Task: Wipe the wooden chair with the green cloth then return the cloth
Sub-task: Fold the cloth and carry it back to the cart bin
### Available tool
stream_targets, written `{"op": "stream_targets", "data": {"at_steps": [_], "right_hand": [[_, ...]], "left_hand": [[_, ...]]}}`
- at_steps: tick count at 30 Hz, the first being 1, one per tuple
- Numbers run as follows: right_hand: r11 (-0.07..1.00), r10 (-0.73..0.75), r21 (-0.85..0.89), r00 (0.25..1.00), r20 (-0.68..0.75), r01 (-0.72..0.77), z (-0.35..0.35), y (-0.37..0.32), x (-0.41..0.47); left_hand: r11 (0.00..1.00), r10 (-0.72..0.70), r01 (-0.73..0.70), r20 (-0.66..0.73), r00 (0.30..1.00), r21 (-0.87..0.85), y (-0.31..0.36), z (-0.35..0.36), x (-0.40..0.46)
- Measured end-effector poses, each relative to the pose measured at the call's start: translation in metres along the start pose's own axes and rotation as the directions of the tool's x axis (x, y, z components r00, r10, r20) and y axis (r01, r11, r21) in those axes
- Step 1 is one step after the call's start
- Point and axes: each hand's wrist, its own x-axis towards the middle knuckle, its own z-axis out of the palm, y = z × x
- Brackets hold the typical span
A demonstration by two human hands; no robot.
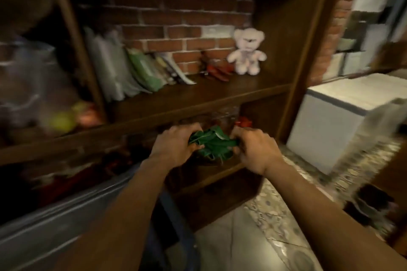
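A crumpled green cloth is bunched between my two hands in front of a lower compartment of a dark wooden shelf unit. My left hand grips the cloth's left side. My right hand grips its right side. Both forearms reach forward from the bottom of the view. The wooden chair cannot be made out here. The picture is blurred by motion.
On the shelf above stand a pale teddy bear, leaning packets and books and small red items, against a brick wall. A white chest sits on the patterned floor at right. Blurred fruit-like things lie at left.
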Motion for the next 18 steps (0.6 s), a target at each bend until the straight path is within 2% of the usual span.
{"op": "stream_targets", "data": {"at_steps": [4,8,13,18], "right_hand": [[0.959,-0.239,0.171,0.969,0.058,0.226,0.037,-0.076,0.024],[0.882,-0.41,0.268,0.912,0.027,0.389,0.075,-0.153,0.018],[0.835,-0.505,0.315,0.856,0.108,0.452,0.119,-0.212,-0.007],[0.835,-0.518,0.33,0.831,0.202,0.44,0.15,-0.251,-0.016]], "left_hand": [[0.973,-0.223,0.226,-0.07,0.972,0.037,-0.062,-0.037,-0.074],[0.892,-0.439,0.445,-0.081,0.895,0.076,-0.103,-0.053,-0.156],[0.795,-0.601,0.603,-0.052,0.798,0.065,-0.132,-0.045,-0.236],[0.753,-0.656,0.656,-0.029,0.754,0.044,-0.165,-0.031,-0.272]]}}
